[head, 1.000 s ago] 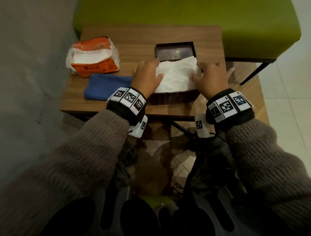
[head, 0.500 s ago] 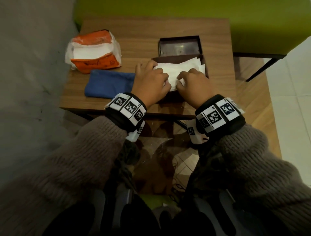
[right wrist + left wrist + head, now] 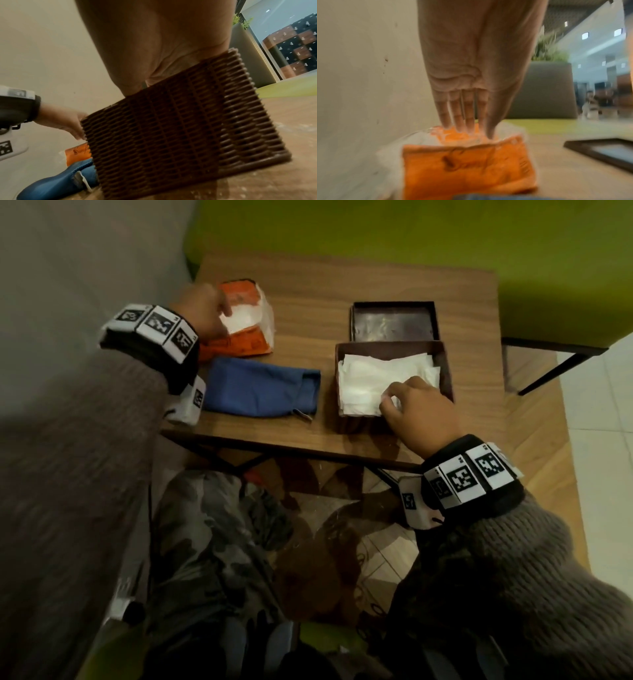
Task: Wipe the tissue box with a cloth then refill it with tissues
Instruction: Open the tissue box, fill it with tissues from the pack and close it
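Observation:
A brown woven tissue box (image 3: 445, 361) stands open on the wooden table (image 3: 342, 285) and holds a stack of white tissues (image 3: 370, 378). My right hand (image 3: 394, 402) rests at the box's near right corner, fingers curled on the tissues. In the right wrist view the box wall (image 3: 180, 128) hides those fingers. My left hand (image 3: 219, 313) is over the orange tissue pack (image 3: 246, 344) at the left. Its straight fingers (image 3: 469, 121) dip into the top of the pack (image 3: 465, 169). A folded blue cloth (image 3: 260, 392) lies between pack and box.
The box's dark lid (image 3: 394, 321) lies flat just behind the box. A grey wall runs along the left of the table and a green bench (image 3: 411, 234) stands behind it. The near table edge is above my knees.
My left hand has left the box and moved left to the orange pack. My right hand stays on the tissues, which now sit lower in the box.

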